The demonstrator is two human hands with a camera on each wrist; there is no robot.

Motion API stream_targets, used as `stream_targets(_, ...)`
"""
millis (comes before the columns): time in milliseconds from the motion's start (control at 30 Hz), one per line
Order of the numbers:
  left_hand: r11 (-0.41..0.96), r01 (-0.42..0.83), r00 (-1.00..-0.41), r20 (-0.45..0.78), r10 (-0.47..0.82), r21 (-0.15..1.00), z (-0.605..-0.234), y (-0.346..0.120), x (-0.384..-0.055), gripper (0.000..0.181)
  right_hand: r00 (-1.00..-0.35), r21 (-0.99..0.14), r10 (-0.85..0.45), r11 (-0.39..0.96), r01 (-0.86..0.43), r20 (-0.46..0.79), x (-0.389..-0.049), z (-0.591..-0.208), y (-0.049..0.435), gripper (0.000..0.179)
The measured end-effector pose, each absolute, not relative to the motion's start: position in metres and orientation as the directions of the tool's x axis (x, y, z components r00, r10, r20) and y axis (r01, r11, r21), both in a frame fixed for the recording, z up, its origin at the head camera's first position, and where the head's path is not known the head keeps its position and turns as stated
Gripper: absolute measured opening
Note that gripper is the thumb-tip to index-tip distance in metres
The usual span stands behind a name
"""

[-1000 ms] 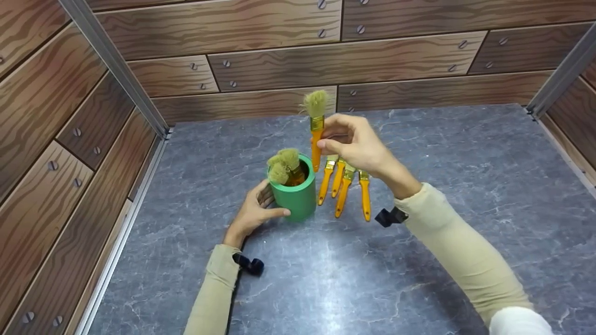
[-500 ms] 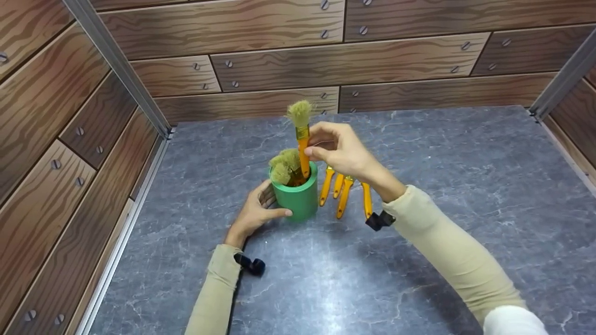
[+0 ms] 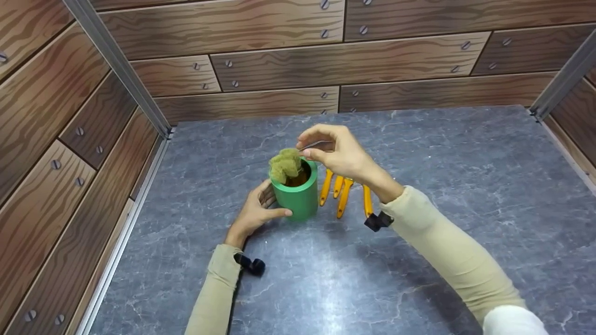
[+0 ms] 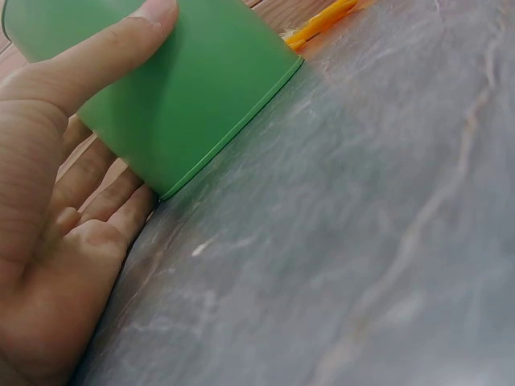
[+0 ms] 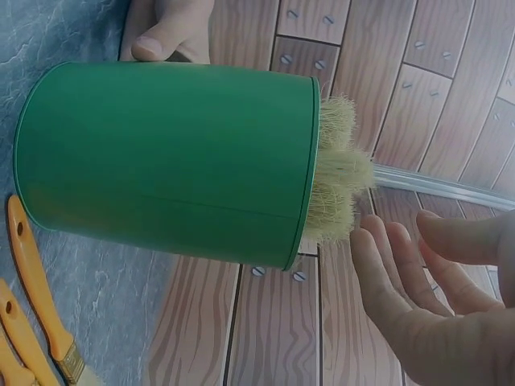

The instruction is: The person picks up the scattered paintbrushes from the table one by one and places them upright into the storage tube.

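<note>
A green cylindrical cup (image 3: 299,204) stands upright on the table. My left hand (image 3: 255,213) holds it from the left, with the thumb (image 4: 121,56) across its side and the fingers behind. Several paintbrushes (image 3: 285,165) stand in the cup, pale bristles up; their handles are mostly hidden inside. My right hand (image 3: 342,151) hovers just right of the rim, fingers loosely bent and holding nothing. In the right wrist view, its fingertips are close to the bristles (image 5: 342,173) but apart from them. Several orange-handled paintbrushes (image 3: 344,199) lie right of the cup, partly hidden beneath my right hand and wrist.
The table (image 3: 298,288) has a grey marbled top. Wood-patterned panels (image 3: 274,70) close off the back and both sides, with metal posts (image 3: 118,70) at the corners. A small black camera (image 3: 251,265) is strapped to each wrist.
My right hand has brought a paintbrush leftward over the cup, lowered it in bristles up, and let it go. My left hand has stayed on the cup.
</note>
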State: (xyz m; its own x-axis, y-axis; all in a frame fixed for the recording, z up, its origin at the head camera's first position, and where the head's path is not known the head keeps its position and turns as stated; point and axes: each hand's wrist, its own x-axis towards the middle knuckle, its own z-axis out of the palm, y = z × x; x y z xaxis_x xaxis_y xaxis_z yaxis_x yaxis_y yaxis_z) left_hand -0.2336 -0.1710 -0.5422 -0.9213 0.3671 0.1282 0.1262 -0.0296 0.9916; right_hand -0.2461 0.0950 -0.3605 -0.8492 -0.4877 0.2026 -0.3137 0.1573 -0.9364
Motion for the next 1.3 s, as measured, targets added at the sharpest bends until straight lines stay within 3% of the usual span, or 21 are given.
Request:
stream_targets(600,-0.031,0.119,-0.925,0.122,0.361,0.992,-0.543,-0.172,-0.233,0.100,-0.879,-0.901,-0.437,0.278,-0.332,0.189,-0.246,-0.373,0.117,0.025)
stream_targets(1300,-0.018,0.113,-0.929,0.113,0.352,0.993,-0.541,-0.170,-0.231,0.103,-0.931,-0.856,-0.344,0.438,-0.275,0.123,-0.254,-0.412,0.158,0.028)
